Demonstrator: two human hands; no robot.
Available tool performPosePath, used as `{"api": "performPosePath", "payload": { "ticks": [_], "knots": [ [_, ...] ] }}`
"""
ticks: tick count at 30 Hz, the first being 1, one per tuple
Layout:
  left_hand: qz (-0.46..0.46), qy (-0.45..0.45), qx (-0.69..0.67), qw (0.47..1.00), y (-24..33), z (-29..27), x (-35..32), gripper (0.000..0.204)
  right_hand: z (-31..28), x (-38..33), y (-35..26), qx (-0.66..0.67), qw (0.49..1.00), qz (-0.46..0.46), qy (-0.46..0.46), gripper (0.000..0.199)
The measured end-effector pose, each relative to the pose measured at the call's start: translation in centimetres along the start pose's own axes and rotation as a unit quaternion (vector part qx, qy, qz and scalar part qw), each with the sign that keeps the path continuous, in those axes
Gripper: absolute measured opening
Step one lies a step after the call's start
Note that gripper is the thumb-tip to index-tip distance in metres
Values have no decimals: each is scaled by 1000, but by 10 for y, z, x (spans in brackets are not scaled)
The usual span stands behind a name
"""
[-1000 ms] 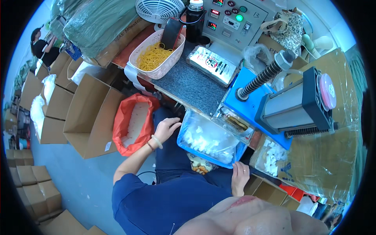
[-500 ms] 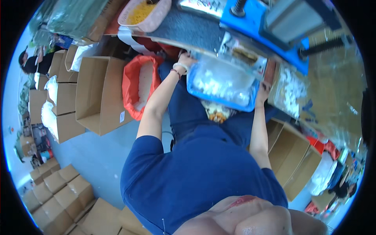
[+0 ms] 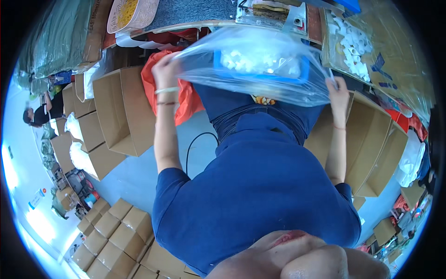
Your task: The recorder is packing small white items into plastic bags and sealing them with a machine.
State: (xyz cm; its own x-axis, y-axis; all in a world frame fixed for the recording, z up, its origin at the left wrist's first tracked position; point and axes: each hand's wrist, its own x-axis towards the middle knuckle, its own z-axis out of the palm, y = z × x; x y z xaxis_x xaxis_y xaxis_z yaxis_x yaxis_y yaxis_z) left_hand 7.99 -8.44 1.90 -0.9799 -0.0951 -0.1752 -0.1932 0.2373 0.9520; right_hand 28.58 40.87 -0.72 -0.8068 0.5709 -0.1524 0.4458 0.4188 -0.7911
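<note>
A clear plastic bag or sheet (image 3: pixel 204 76) is stretched wide between my two hands. My left hand (image 3: pixel 166 72) pinches its left edge, above the red sack (image 3: pixel 188 104). At the opposite edge, my right hand (image 3: pixel 338 92) has its fingers closed on the film. Beneath the plastic, a blue tray (image 3: pixel 304 69) rests by my lap at the table edge. Small white pieces (image 3: pixel 260 60) fill it, blurred by the film and glare. I cannot tell whether the film is attached to the tray.
More white ring-like parts (image 3: pixel 355 46) lie on the table at right. A woven basket (image 3: pixel 145 14) with yellow bits stands at far left. Open cardboard boxes (image 3: pixel 123 111) flank me on the left, and another open box (image 3: pixel 357 135) on the right. Stacked boxes (image 3: pixel 109 225) stand behind me.
Both hands have moved from beside the tray outward and nearer my body, lifting and spreading the clear plastic. My view has shifted, so the tray appears higher up.
</note>
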Motion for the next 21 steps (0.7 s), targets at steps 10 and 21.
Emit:
{"api": "performPosePath", "payload": {
  "ticks": [10,21],
  "knots": [
    [22,-100,683,723,1,-95,-3,21,-58,-26,-2,55,997,-58,9,14],
    [314,-443,-115,832,73,56,-45,47,9,-38,-113,257,949,-80,-164,10]
  ]
}}
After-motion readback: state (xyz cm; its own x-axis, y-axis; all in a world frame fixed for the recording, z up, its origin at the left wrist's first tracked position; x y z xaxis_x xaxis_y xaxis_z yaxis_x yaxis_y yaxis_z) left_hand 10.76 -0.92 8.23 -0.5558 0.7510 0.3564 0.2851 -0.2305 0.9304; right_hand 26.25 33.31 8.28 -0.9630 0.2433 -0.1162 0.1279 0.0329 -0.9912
